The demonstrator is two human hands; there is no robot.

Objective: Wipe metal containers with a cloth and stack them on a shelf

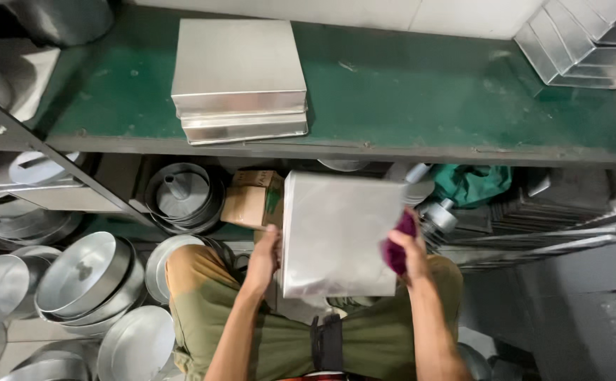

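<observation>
- We see a square metal tray held over our lap, below the green bench.
- Our left hand clasps its left edge, fingers clenched on it.
- Our right hand presses a maroon cloth to its right side; wiping looks underway.
- Two like trays sit stacked on the bench, round pans piled left.

Shelving with metal bakeware
Stacked square tins on green shelf; round pans lower left; tube pan; cardboard box; green cloth; tilted trays upper right.
</observation>
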